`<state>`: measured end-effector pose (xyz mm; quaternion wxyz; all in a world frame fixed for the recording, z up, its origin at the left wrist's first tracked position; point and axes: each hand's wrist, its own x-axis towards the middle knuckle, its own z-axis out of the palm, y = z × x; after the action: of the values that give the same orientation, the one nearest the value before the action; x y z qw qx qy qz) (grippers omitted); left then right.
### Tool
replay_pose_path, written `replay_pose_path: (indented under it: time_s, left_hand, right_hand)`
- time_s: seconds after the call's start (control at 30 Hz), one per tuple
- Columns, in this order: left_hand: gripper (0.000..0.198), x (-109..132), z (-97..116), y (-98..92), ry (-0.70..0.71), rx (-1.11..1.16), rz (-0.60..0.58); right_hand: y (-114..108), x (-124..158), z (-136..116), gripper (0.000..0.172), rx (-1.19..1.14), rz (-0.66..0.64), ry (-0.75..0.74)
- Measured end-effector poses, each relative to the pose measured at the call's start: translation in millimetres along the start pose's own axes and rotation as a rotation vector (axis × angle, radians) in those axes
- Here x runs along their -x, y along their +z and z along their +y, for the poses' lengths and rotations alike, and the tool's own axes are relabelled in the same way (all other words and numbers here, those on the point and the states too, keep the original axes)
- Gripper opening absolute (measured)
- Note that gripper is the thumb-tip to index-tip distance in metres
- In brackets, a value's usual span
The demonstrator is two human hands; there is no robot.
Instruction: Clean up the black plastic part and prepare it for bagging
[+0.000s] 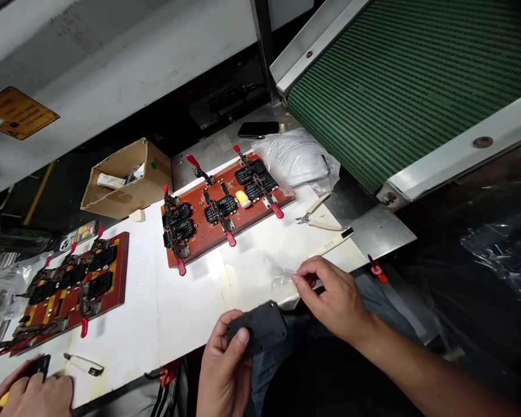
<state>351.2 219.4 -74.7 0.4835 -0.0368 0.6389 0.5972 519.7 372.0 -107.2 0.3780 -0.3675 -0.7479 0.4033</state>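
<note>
Two hands, left point(223, 370) gripping black part point(260, 327)

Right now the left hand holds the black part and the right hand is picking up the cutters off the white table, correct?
Not quite. The head view shows the left hand holding the black part, but the right hand pinches a clear plastic bag at the white table's edge. The cutters lie untouched further back.
</note>
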Motion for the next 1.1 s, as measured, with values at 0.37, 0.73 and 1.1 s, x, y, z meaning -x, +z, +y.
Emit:
replay_pose_path:
  time_s: [0.37,0.73,1.1]
  left_hand:
    - [0.040,2,-5,13.9,0.038,0.033,-0.203]
    - [0.051,-2,-29,43.7,0.291,0.025,0.189]
    - [0.049,3,-32,17.6,0.094,-0.021,-0.202]
  right_hand:
    - [-3,7,-7,0.025,-0.184,-0.254,-0.166]
    - [22,40,-28,0.019,-0.207,-0.383,-0.185]
    - [-2,14,-31,0.020,-0.528,-0.298,0.015]
